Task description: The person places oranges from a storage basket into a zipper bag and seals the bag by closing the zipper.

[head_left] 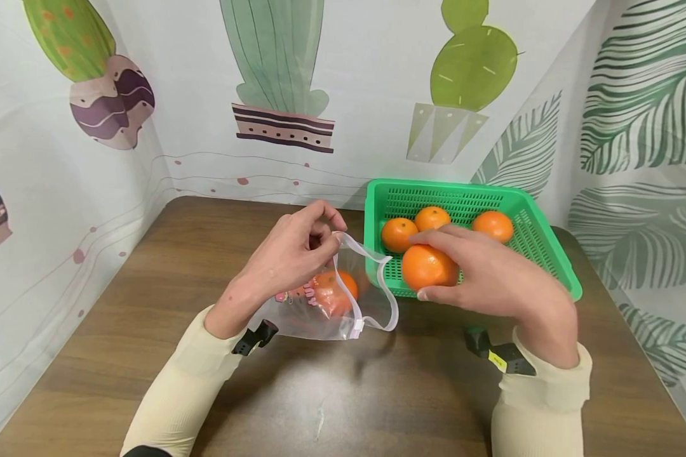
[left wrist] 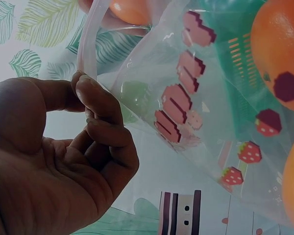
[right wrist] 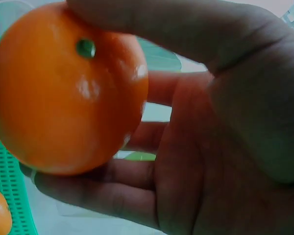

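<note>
The left hand [head_left: 282,251] pinched one clear bag [head_left: 326,329] by its rim [head_left: 384,289]; inside lay probably two oranges [left wrist: 279,54], the plastic blurring the count. The right hand [head_left: 486,270] gripped one orange [head_left: 429,266] between thumb [right wrist: 161,24] and fingers [right wrist: 98,196], near one green basket's [head_left: 446,185] edge; three others [head_left: 399,235] sat inside.

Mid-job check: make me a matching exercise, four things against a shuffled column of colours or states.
1. Left hand
2. Right hand
3. Basket
4. Bag

A. Gripping an orange
B. See-through, with strawberry prints
C. Fingers pinching a pale rim
D. Green and perforated

Pairs: 1-C, 2-A, 3-D, 4-B
</note>
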`<state>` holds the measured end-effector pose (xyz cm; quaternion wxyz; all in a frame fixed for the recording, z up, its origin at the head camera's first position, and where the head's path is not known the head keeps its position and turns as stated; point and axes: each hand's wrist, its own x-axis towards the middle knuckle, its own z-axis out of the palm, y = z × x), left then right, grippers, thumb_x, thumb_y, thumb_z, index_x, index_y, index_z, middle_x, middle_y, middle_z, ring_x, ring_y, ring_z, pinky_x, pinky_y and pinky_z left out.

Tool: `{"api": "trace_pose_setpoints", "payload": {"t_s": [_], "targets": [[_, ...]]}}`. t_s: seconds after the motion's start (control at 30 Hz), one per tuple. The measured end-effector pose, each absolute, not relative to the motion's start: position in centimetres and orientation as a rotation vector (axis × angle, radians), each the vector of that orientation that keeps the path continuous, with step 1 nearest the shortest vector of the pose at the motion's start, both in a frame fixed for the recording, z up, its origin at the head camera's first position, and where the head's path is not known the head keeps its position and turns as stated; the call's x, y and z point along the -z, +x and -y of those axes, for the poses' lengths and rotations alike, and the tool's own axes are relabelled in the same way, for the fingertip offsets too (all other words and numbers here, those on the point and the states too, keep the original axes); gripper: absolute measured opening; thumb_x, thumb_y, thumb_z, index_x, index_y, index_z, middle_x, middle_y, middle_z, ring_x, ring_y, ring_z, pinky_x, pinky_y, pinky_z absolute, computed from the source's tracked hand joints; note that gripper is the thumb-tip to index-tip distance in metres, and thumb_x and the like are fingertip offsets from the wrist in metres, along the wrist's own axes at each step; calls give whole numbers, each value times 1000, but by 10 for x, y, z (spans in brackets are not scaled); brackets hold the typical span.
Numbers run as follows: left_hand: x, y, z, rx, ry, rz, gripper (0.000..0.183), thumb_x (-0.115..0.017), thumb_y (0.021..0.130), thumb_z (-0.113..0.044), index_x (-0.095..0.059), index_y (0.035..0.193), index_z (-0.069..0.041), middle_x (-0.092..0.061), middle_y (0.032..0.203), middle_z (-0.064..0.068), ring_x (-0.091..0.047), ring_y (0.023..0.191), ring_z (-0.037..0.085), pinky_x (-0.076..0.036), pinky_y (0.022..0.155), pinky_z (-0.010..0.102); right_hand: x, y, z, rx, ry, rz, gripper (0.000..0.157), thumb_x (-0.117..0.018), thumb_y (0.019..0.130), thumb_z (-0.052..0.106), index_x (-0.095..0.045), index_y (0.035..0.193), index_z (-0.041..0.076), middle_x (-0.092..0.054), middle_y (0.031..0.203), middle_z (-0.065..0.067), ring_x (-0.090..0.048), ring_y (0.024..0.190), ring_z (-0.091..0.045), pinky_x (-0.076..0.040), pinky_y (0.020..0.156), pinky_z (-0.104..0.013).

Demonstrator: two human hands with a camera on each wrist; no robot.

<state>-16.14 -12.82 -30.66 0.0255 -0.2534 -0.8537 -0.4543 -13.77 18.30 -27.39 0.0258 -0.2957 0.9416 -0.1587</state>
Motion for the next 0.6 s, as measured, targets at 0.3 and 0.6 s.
{"api": "trace_pose_setpoints", "payload": {"t_s": [0.3, 0.6], "targets": [[307, -162, 129, 1407, -787, 2638, 17, -57, 99, -10, -61, 114, -18, -63, 65, -4, -64, 59, 12, -44, 54, 32, 277, -137, -172, 499, -1028, -2872, 66, -90, 84, 37, -63, 142, 18, -65, 134, 1, -59, 122, -23, -52, 99, -46], [306, -161, 129, 1408, -790, 2636, 17, -57, 99, -10, -61, 115, -18, -63, 65, -4, -63, 60, 12, -44, 54, 32, 277, -133, -165, 540, -1081, -2843, 67, -91, 83, 38, -64, 143, 25, -61, 143, 6, -58, 127, -21, -51, 102, -46]]}}
